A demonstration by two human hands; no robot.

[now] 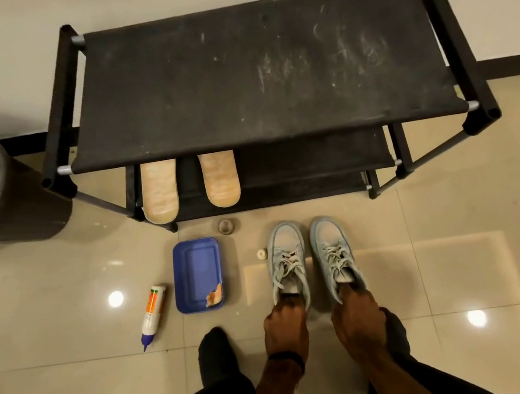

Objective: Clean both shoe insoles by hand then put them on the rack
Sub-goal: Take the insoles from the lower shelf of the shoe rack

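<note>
On the rack's lower shelf, at ten o'clock from the hands, lie two tan insoles. Left hand and right hand each grip one of two shoes' heels.

Two tan insoles on a lower shelf of the black shoe rack, toward its left end, apart from each other, rounded ends toward the camera. Left insole pale beige, mottled, rounded end jutting past the shelf's front edge. Right insole more orange-tinged, likewise flat. Far ends of both hidden beneath the scuffed top shelf of dark fabric. Rack stood against the wall on tiled floor
</note>
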